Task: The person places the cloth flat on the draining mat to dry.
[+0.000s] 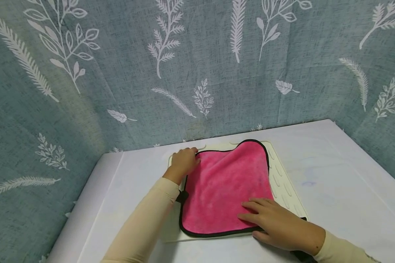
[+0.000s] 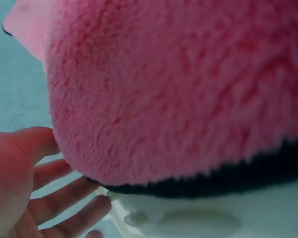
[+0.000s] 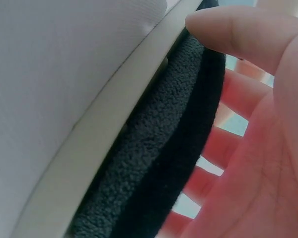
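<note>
A pink plush cloth (image 1: 227, 190) with black edging lies over a cream ridged mat (image 1: 283, 182). At the cloth's far left corner, my left hand (image 1: 183, 160) touches the edge; its wrist view shows loosely spread fingers (image 2: 72, 223), with the thumb tip hidden behind the pile. My right hand (image 1: 273, 223) rests on the near right corner, fingers spread over the pink side and thumb beyond the black edge. From the right wrist, the cloth's dark underside (image 3: 159, 109) shows above the mat's rim, between the thumb (image 3: 238, 27) and the other fingers.
The mat sits on a white table (image 1: 342, 182), its far side close to a grey-green leaf-patterned curtain (image 1: 184, 73). That fabric also rises along the table's left and right sides. Faint bluish marks (image 1: 308, 182) stain the tabletop right of the mat.
</note>
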A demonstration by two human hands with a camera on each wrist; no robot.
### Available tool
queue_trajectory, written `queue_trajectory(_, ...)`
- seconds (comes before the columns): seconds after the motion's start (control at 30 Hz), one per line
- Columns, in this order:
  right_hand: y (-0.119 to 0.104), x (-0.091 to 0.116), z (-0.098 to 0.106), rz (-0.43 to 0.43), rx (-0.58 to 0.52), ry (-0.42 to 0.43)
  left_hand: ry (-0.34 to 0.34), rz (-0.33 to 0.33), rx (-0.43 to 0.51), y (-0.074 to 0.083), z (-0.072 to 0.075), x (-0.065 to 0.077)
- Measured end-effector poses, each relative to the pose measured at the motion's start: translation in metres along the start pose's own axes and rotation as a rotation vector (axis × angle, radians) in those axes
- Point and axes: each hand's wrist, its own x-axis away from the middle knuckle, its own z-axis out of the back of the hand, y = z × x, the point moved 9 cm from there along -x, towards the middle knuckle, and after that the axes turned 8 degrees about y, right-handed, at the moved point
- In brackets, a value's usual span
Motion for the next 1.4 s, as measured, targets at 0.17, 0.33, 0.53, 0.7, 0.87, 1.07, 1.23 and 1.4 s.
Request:
queue_trajectory(0.17, 0.001, -0.001, 0.000, -0.010, -0.006, -0.003, 0.007, -0.013, -0.034, 0.003, -0.002, -0.001)
queue_trajectory(0.33, 0.003, -0.001, -0.001, -0.022, -0.017, -0.004, 0.006, 0.001, -0.024, 0.004, -0.003, -0.002)
queue_trajectory(0.53, 0.002, -0.001, -0.001, -0.017, -0.021, 0.003, 0.046, 0.017, -0.004, 0.000, 0.001, -0.003)
queue_trajectory(0.7, 0.001, -0.002, 0.001, -0.011, -0.017, 0.012, 0.114, 0.031, 0.011, -0.009, 0.010, -0.006)
queue_trajectory(0.87, 0.001, -0.002, 0.002, -0.016, -0.018, 0.007, 0.157, 0.046, 0.024, -0.017, 0.018, -0.005)
queue_trajectory(1.07, 0.002, -0.002, 0.002, -0.009, -0.008, 0.007, 0.163, 0.054, 0.052, -0.027, 0.019, -0.003)
queue_trajectory(1.23, 0.002, -0.002, 0.001, -0.004, 0.001, 0.011, 0.141, 0.071, 0.063, -0.037, 0.014, -0.001)
queue_trajectory(1.4, 0.001, -0.002, 0.002, 0.003, 0.004, 0.025, 0.093, 0.105, 0.065, -0.046, 0.006, -0.001)
